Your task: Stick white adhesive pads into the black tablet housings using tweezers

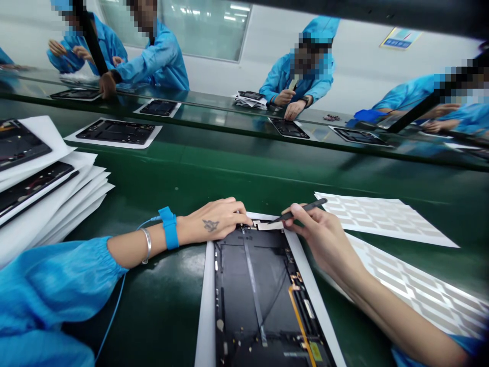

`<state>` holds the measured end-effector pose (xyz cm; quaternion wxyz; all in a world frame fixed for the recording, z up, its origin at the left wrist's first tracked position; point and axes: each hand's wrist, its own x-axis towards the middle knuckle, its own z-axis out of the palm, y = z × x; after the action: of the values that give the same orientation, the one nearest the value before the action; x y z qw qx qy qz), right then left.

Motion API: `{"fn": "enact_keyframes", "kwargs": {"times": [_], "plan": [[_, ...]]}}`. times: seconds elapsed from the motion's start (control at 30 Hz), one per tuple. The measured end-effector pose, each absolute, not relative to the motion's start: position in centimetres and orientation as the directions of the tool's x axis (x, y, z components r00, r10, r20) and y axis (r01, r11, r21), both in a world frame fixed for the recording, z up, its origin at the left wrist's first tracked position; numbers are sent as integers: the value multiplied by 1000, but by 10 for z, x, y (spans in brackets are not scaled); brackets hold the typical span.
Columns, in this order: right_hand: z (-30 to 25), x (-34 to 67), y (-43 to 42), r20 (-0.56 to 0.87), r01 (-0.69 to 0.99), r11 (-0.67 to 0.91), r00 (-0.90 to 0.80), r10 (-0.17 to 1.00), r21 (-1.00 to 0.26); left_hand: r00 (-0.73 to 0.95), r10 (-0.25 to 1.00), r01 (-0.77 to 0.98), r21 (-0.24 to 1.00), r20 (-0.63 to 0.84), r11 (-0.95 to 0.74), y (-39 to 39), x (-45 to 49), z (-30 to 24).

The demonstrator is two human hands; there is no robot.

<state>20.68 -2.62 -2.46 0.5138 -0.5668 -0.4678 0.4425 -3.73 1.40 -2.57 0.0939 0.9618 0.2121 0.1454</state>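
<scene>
An opened tablet [263, 285] with its inner parts showing lies on a white sheet [205, 306] in front of me. At its far edge my left hand [219, 219] has its fingers bent and close together; what is under the fingertips is hidden. Black tweezers [315, 204] are pinched in my right hand [319, 234], with their tips at a pale strip [270, 226] along that same edge. The strip's right end lies close to my right fingers. A blue wrist strap [169, 229] with a thin cord circles my left wrist.
Sheets of pale stickers [389, 216] lie to the right. At left rises a stack of white sheets [82, 204] with tablets between them. Beyond, more opened tablets [116, 132] rest along the green bench [214, 176], where several co-workers in blue [301, 76] work.
</scene>
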Motion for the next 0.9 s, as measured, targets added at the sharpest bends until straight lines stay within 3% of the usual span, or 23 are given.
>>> {"fn": "enact_keyframes", "kwargs": {"times": [0.67,0.9], "plan": [[-26,206,-24,-10,90,-26,174,985,-996,866,446,392,246,226,-886,14,-36,-26],[-33,210,-22,93,287,46,151,984,-957,863,467,415,256,194,-873,16,-35,-27]]}}
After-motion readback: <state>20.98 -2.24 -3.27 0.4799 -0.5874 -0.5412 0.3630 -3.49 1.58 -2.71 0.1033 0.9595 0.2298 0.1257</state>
